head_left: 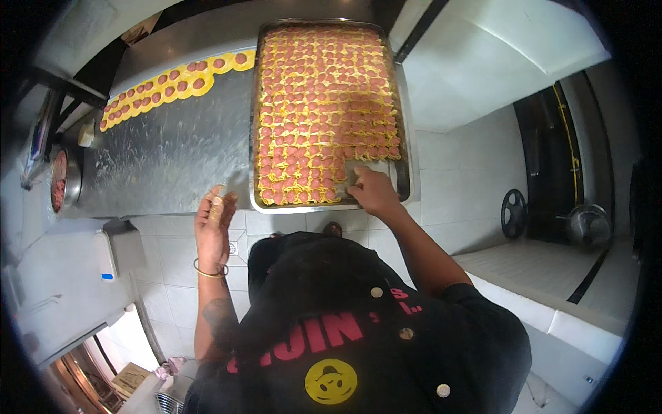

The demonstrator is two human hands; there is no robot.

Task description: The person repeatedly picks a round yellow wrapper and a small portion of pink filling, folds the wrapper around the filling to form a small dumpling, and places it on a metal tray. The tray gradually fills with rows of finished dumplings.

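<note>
A large metal tray (408, 138) holds close rows of small yellow-wrapped dumplings (317, 110) with pink filling. Its near right corner shows bare metal. Over that corner is my right hand (376, 191), fingers closed and pointing down beside the last dumplings; what they hold, if anything, is hidden. My left hand (216, 219) is raised off the counter's near edge, left of the tray, fingers bent but apart and whitish with flour, with nothing visible in them. On the counter's far side, overlapping yellow dough wrappers (158, 91) lie in a strip, each with a ball of pink meat.
The grey steel counter (179, 148) is dusted with flour. At its left end stands a metal bowl (72, 181) of pink meat filling. A white wall panel (476, 62) rises right of the tray. A black handwheel (514, 214) and a metal pot (588, 224) are farther right.
</note>
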